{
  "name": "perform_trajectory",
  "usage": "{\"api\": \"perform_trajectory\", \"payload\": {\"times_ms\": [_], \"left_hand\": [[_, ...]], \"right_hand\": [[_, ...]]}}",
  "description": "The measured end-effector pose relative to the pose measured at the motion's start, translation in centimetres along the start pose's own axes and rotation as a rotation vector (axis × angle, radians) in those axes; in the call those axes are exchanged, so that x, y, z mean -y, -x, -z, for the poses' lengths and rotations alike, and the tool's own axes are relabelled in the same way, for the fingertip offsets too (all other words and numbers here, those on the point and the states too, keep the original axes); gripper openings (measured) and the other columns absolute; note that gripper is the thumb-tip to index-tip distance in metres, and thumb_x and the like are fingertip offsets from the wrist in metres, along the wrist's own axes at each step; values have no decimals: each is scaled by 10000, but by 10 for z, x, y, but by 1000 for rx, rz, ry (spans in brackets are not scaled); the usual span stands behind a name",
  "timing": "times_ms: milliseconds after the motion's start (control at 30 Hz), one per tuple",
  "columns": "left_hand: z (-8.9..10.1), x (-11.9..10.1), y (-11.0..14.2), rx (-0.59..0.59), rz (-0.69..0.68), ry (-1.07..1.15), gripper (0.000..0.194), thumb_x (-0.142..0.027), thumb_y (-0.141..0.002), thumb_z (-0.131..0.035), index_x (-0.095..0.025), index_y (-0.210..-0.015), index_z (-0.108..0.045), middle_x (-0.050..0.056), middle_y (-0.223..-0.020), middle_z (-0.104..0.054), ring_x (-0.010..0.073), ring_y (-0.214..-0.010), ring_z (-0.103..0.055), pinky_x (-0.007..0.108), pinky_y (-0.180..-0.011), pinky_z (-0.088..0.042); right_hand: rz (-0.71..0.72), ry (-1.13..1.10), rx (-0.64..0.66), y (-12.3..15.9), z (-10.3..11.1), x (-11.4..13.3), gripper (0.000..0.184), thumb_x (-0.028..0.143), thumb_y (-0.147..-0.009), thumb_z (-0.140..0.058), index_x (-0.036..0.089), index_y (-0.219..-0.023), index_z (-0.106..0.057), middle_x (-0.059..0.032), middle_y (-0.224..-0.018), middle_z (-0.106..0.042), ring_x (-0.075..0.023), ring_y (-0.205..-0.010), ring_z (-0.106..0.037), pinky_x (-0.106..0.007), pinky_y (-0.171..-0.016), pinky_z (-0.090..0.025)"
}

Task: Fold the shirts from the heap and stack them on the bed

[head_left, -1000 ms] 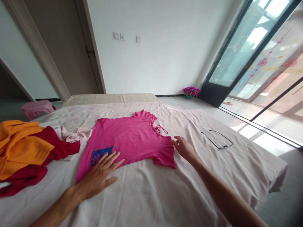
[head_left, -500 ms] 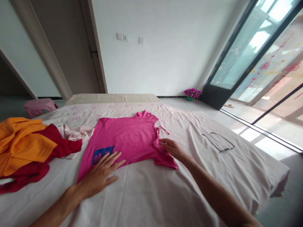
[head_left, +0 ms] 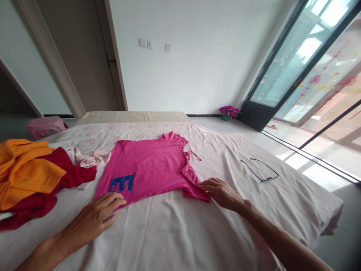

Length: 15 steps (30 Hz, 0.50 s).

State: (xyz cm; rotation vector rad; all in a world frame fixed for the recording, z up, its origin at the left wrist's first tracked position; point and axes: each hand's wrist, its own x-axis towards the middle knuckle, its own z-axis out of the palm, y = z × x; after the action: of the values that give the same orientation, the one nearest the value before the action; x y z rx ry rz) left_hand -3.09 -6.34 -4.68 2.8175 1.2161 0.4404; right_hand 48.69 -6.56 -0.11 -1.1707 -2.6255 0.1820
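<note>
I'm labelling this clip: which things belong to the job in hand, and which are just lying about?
In the job:
Pink shirt
Left hand, at its near edge
Right hand, at its sleeve
Sheet, beneath it

Apparently just lying about:
Glasses
Clothes pile, untouched
Stool
Flowers

Orange garment cropped, pink shirt partly hidden

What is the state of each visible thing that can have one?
Pink shirt: spread out, wrinkled
Left hand: fingers bent, on the pink shirt
Right hand: fingers bent, at a sleeve
Glasses: unfolded
Orange garment: crumpled
Dark red garment: crumpled
Pale cloth: crumpled
Sheet: wrinkled
Pink stool: upright
Brown door: seemingly shut
</note>
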Motion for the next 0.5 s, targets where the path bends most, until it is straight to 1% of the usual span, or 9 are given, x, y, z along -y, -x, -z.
{"api": "perform_trajectory", "payload": {"times_ms": [100,167,233,300,367,400,467,500], "left_hand": [[11,6,13,-19,95,-35,406,-103,-784,-517,-296,-1104,-675,7,-1140,-686,188,-1090,-634,280,-962,-483],[16,11,18,-12,157,-49,344,-105,-786,-496,-282,-1014,-684,11,-1063,-696,190,-1019,-652,282,-912,-493],[18,15,21,-9,219,-29,257,-149,-825,-489,-271,-947,-680,15,-1020,-700,193,-986,-658,284,-888,-492],[17,22,22,-25,294,47,185,-248,-872,-498,-266,-935,-671,15,-1006,-703,193,-981,-659,271,-869,-493],[16,30,21,-53,393,173,196,-363,-894,-507,-262,-971,-657,9,-1002,-707,187,-959,-665,248,-839,-499],[16,35,19,-73,447,241,228,-411,-896,-507,-258,-989,-648,5,-994,-709,184,-943,-668,240,-824,-501],[17,46,9,-140,555,350,310,-488,-888,-499,-241,-1021,-630,3,-953,-708,189,-900,-669,244,-795,-506],[18,52,0,-185,606,383,350,-518,-877,-496,-231,-1031,-624,4,-921,-705,196,-880,-666,253,-779,-509]], "right_hand": [[57,18,28,-7,0,2,355,233,-998,-461,306,-1306,-621,-69,-1249,-674,-202,-1118,-623,-358,-953,-481],[85,8,13,-14,-3,0,327,232,-996,-470,303,-1260,-650,-61,-1262,-669,-204,-1139,-613,-370,-971,-471],[99,-42,-38,-22,-6,-2,296,227,-988,-482,293,-1200,-679,-61,-1244,-677,-210,-1146,-607,-377,-975,-469],[87,-145,-109,-30,-9,-3,267,232,-979,-486,269,-1141,-695,-70,-1203,-691,-224,-1160,-597,-391,-991,-461],[12,-307,-183,-40,-10,-4,251,257,-980,-469,236,-1088,-695,-82,-1126,-709,-229,-1109,-620,-391,-970,-477],[-50,-405,-221,-48,-11,-4,247,280,-980,-464,219,-1057,-690,-83,-1066,-718,-224,-1040,-644,-377,-925,-501],[-198,-617,-281,-67,-11,-7,238,329,-963,-483,187,-997,-671,-69,-910,-719,-196,-839,-670,-324,-772,-539],[-278,-716,-309,-80,-12,-10,231,343,-944,-503,174,-954,-660,-53,-814,-705,-178,-731,-658,-293,-679,-535]]}}
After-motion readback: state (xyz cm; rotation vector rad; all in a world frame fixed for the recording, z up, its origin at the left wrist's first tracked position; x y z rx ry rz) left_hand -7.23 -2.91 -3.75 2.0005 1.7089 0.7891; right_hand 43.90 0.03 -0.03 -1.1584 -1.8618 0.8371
